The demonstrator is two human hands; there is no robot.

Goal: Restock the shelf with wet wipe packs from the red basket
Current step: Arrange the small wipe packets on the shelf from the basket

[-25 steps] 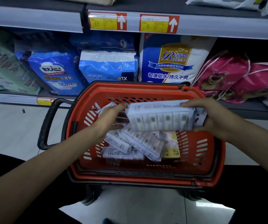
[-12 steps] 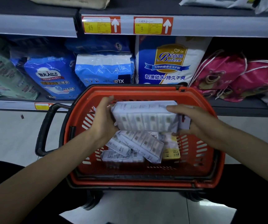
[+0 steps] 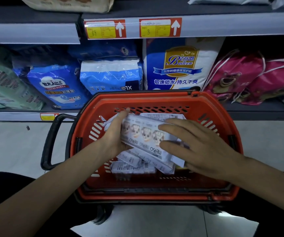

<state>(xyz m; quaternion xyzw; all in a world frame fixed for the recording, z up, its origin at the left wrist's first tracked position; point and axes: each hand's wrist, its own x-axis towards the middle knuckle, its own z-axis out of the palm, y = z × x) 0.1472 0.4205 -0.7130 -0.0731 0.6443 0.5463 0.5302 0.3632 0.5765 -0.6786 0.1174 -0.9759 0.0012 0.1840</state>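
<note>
A red basket (image 3: 155,101) stands on the floor in front of the low shelf. Inside it lie several white wet wipe packs (image 3: 132,164). One multipack of wet wipes (image 3: 144,134), printed with cartoon faces, is held over the pile. My left hand (image 3: 115,134) grips its left end, thumb over the far edge. My right hand (image 3: 194,142) lies on its right end with the fingers spread and nearly straight across the top.
The bottom shelf (image 3: 261,110) behind the basket holds blue pad bags (image 3: 110,76), a white and blue Baileen bag (image 3: 180,65), pink bear bags (image 3: 240,77) and green bags (image 3: 2,86). The basket's black handle (image 3: 50,139) sticks out left. Yellow price tags (image 3: 103,29) mark the upper shelf edge.
The multipack has been turned over so its cartoon-face side shows, and lowered toward the pile. My right hand has shifted from gripping the right end to lying across the top.
</note>
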